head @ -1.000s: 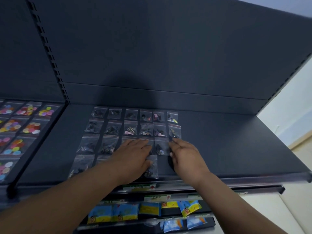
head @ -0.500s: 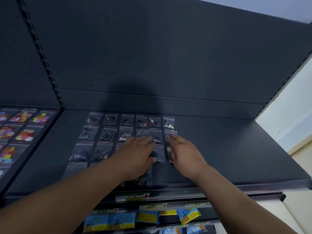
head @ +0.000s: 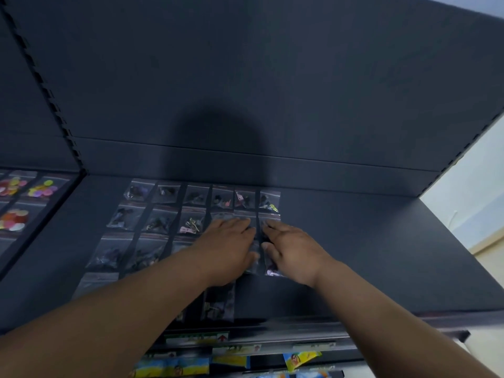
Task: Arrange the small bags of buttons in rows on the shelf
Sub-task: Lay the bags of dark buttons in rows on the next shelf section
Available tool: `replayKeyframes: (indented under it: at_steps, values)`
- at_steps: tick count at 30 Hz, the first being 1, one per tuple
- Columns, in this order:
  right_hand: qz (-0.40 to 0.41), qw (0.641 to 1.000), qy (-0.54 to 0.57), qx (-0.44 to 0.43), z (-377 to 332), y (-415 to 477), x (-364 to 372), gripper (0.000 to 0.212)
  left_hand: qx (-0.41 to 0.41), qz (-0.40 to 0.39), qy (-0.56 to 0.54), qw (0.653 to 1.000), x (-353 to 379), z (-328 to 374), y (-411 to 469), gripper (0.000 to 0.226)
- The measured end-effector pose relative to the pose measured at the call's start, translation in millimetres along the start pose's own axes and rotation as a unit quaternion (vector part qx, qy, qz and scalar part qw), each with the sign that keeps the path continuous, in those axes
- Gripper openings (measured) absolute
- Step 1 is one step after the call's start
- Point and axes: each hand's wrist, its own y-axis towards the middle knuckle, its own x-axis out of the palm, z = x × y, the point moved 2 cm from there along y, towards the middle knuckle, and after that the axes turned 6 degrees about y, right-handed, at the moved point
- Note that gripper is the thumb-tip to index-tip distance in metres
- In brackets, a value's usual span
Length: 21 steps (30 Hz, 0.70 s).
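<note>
Small clear bags of dark buttons (head: 161, 222) lie in rows on the dark shelf (head: 368, 255), several across and reaching back to the rear panel. My left hand (head: 229, 249) lies flat, palm down, on bags in the third row. My right hand (head: 293, 251) lies flat beside it at the right end of the rows, its fingertips on a second-row bag. The corner of another bag (head: 270, 271) shows at its palm. One bag (head: 219, 302) sits alone near the front edge, below my left wrist. Both forearms hide parts of the front rows.
Bags of bright coloured buttons (head: 16, 218) fill the neighbouring shelf on the left, past a divider. Under the front edge run price labels (head: 196, 336), with blue and yellow packets (head: 174, 365) on the shelf below. A pale wall shows at the right.
Both hands have slid away from me across the bags, from the third and fourth rows toward the second. The camera has tilted upward, so the shelf sits lower in view.
</note>
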Motion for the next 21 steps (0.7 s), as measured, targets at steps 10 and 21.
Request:
replayKeyframes:
  at_steps: [10,21]
  values:
    - [0.054,0.998,0.017,0.013,12,47,-27,0.046,-0.029,0.013,-0.002,0.999,-10,-24,43,0.061]
    - [-0.005,0.999,0.037,-0.014,29,68,-21,0.05,-0.037,-0.032,-0.001,0.999,-2,-35,68,0.061]
